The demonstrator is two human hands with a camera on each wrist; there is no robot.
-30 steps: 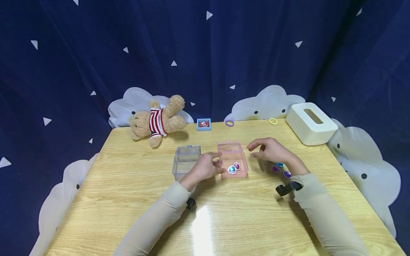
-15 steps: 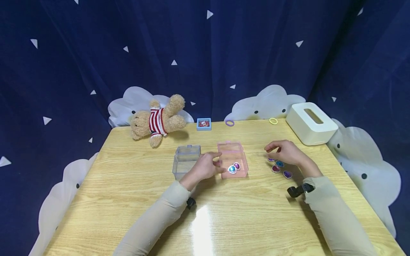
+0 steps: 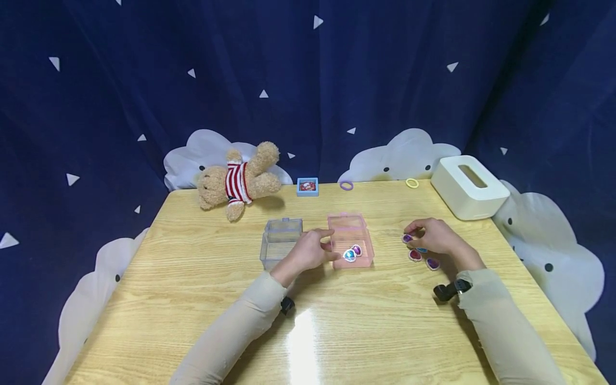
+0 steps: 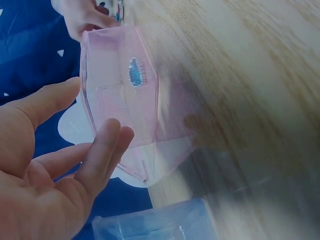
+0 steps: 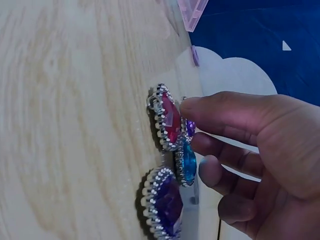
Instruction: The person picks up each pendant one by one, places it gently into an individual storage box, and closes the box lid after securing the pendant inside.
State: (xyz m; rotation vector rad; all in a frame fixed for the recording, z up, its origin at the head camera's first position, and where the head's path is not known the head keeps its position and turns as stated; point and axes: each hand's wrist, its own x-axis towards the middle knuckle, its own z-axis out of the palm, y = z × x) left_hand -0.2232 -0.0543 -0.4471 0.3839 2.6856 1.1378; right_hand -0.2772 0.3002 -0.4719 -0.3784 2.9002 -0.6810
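Left hand (image 3: 305, 250) loosely spread, thumb (image 4: 52, 102) apart from fingers (image 4: 100, 155); right hand (image 3: 435, 236) bent-fingered, thumb near fingertips.

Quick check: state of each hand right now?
Left hand: open, at the pink clear box's left side.
Right hand: at the farthest purple gem outside the box; pinching or not, cannot be told.

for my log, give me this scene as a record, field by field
left hand: at left side of pink box
right hand: fingertips at the far purple gem, grip unclear
pink box: lid open, holding boxed blue gem, boxed purple gem
gray box: left of pink box, lid open
other gems: red gem, loose blue gem, near purple gem
back of table: teddy bear, blue frame, purple ring, yellow ring, white box
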